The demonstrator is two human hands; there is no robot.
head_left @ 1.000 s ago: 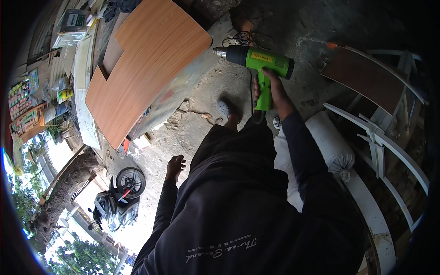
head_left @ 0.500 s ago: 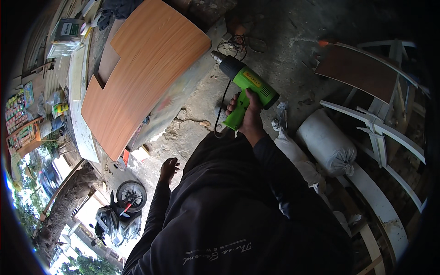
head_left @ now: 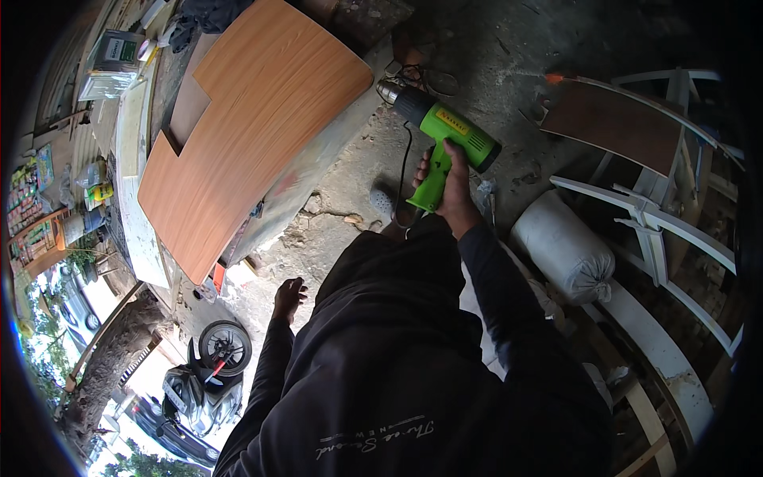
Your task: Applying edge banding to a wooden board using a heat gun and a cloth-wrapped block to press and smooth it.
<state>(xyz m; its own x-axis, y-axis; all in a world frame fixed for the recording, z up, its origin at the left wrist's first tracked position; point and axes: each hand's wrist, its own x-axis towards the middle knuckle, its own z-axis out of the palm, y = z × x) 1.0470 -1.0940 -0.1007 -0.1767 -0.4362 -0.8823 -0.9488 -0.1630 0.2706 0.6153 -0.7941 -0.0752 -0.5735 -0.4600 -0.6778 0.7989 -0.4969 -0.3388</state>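
A green and black heat gun point(head_left: 470, 145) is in my right hand point(head_left: 458, 189), whose fingers wrap round its handle. The metal nozzle points up and left, near the right edge of a wood-grain panel point(head_left: 262, 127), but does not appear to touch it. A black cord runs from the handle's bottom and loops up beside the nozzle. My left hand point(head_left: 289, 300) hangs low by my left side. Its fingers are loosely bent and apart, and it holds nothing. The panel lies on a worktable and has a notch cut in its left edge.
A stuffed white sack point(head_left: 566, 250) lies at my right, near white-painted wooden frames point(head_left: 652, 219) and a brown board point(head_left: 612, 127). Coiled cable point(head_left: 413, 75) sits past the nozzle. A motorcycle point(head_left: 203, 389) stands at lower left. Cans point(head_left: 119, 52) stand at far left.
My right hand has carried the heat gun a little to the right. The left hand has barely moved. My shoe now shows more plainly below the cord.
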